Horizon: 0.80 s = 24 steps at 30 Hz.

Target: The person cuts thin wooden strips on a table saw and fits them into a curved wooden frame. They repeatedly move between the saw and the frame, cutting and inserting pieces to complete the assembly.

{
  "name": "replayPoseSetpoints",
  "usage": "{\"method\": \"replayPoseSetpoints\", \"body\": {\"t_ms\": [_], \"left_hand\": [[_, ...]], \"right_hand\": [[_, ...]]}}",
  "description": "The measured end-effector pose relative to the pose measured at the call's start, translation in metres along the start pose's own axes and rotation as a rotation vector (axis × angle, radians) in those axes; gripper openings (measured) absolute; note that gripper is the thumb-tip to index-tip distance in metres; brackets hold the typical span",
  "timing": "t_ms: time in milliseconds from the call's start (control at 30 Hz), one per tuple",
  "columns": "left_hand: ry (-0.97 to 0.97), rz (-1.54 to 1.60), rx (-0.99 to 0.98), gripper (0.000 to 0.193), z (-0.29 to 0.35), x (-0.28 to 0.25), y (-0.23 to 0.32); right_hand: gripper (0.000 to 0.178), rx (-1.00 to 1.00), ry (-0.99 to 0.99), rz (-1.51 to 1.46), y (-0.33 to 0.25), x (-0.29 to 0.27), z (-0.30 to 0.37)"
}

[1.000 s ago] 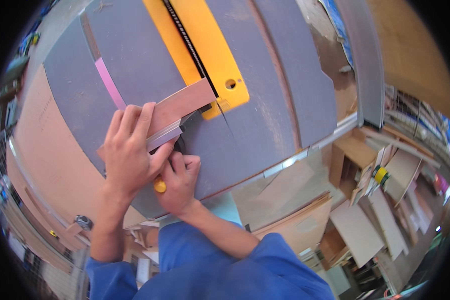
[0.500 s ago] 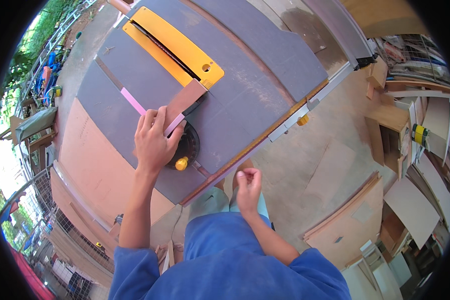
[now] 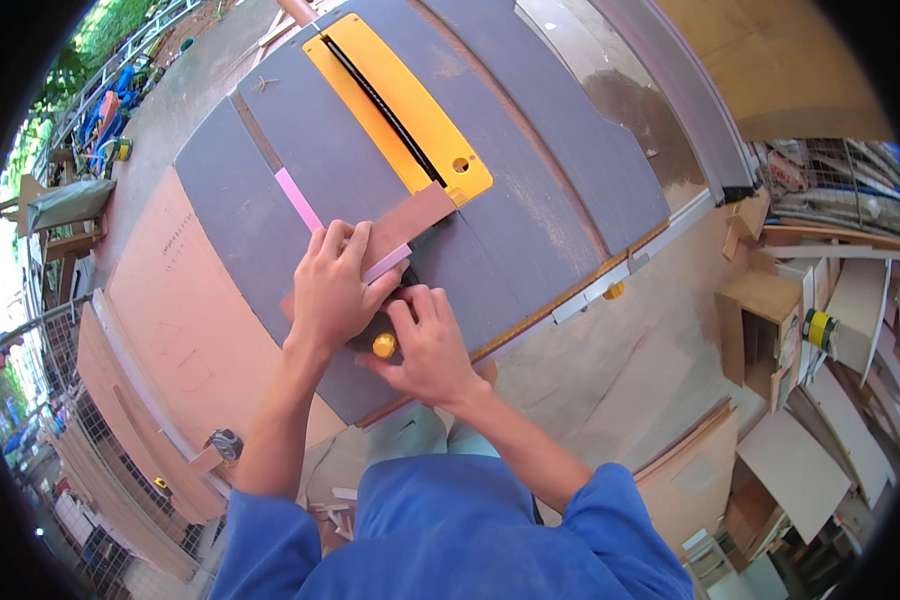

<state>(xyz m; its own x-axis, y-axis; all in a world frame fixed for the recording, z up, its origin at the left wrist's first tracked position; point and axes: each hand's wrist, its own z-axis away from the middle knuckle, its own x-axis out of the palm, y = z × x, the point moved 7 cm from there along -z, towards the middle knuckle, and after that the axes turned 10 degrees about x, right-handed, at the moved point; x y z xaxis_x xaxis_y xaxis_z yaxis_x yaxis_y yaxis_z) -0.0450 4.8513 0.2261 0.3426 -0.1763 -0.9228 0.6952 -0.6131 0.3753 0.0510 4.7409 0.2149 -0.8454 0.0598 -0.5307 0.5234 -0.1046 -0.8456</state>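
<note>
A short strip of wood point(image 3: 410, 222) lies on the grey table saw top point(image 3: 255, 200), its far end at the near end of the yellow insert point(image 3: 450, 155) and its dark blade slot. My left hand point(image 3: 335, 285) is closed over the strip, pressing it to the fence of a mitre gauge point(image 3: 385, 263). The gauge's metal bar point(image 3: 297, 198) runs along a groove in the table. With curled fingers, my right hand point(image 3: 425, 340) grips the gauge's body, its thumb beside the yellow knob point(image 3: 384, 345). Both hands hide most of the gauge.
A large wooden board point(image 3: 200, 300) adjoins the table's left side. Along the front edge runs a metal rail point(image 3: 590, 298). Wooden offcuts and panels point(image 3: 795, 455) lean at the right near a small wooden cabinet point(image 3: 755, 320). A tape measure point(image 3: 227, 443) sits at lower left.
My right hand has come up from in front of my body onto the mitre gauge. My left hand still holds the strip against the fence. The whole view has shifted slightly.
</note>
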Motion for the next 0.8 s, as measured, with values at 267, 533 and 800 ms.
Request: {"method": "replayPoseSetpoints", "body": {"t_ms": [267, 533, 800], "left_hand": [[-0.026, 0.022, -0.032, 0.064, -0.011, -0.005, -0.020], [-0.044, 0.043, -0.053, 0.077, -0.019, -0.003, -0.035], [-0.107, 0.085, -0.107, 0.081, -0.028, -0.005, -0.042]], "right_hand": [[0.031, -0.019, 0.115, 0.109, 0.009, 0.036, -0.025], [0.024, 0.033, 0.074, 0.123, 0.019, 0.049, -0.031], [0.017, 0.101, 0.047, 0.133, 0.022, 0.052, -0.029]]}}
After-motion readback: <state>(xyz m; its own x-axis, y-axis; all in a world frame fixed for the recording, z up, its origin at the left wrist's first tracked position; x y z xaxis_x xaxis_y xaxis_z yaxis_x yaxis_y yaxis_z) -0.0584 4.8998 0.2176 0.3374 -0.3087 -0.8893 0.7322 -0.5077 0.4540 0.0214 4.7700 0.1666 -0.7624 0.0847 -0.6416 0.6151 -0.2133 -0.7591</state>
